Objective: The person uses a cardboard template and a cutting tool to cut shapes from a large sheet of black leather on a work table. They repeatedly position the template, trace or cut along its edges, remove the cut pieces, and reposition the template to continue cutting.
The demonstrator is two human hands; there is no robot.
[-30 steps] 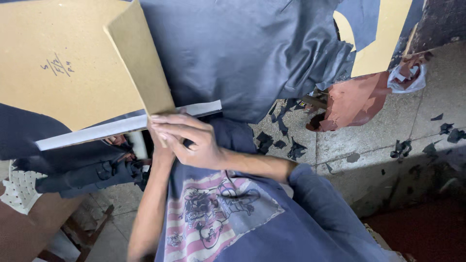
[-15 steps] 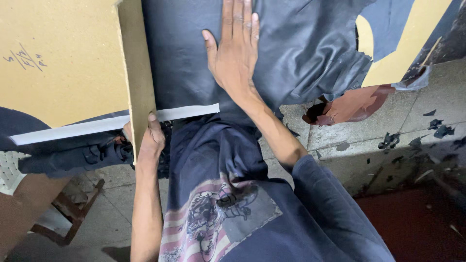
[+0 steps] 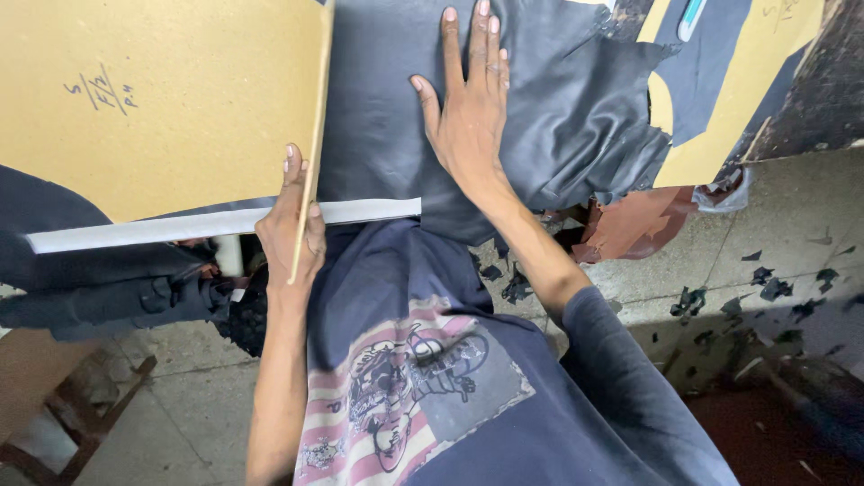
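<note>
The left hand (image 3: 290, 229), at centre left of the frame, grips the lower right edge of a large tan cardboard pattern (image 3: 171, 99); the fingers are closed on that edge with the thumb side toward the camera. The pattern fills the upper left of the frame, and small handwritten marks sit near its upper left area. The right hand (image 3: 470, 108), at upper centre, lies flat and open, fingers spread narrowly, with the palm pressed on a dark grey leather sheet (image 3: 558, 117). The sheet covers the upper centre of the bench, runs under the pattern's right edge and wrinkles toward the right. The white front edge of the bench (image 3: 225, 222) shows as a pale strip just below the pattern, and the left hand crosses it. A second tan pattern piece (image 3: 747, 99) lies at upper right, partly under dark leather. A brown leather piece (image 3: 630, 225) hangs at the bench edge, right of centre. Small dark offcuts (image 3: 774, 283) are scattered on the concrete floor (image 3: 702, 270) at right. More dark leather (image 3: 99, 288) hangs below the bench at left.
</note>
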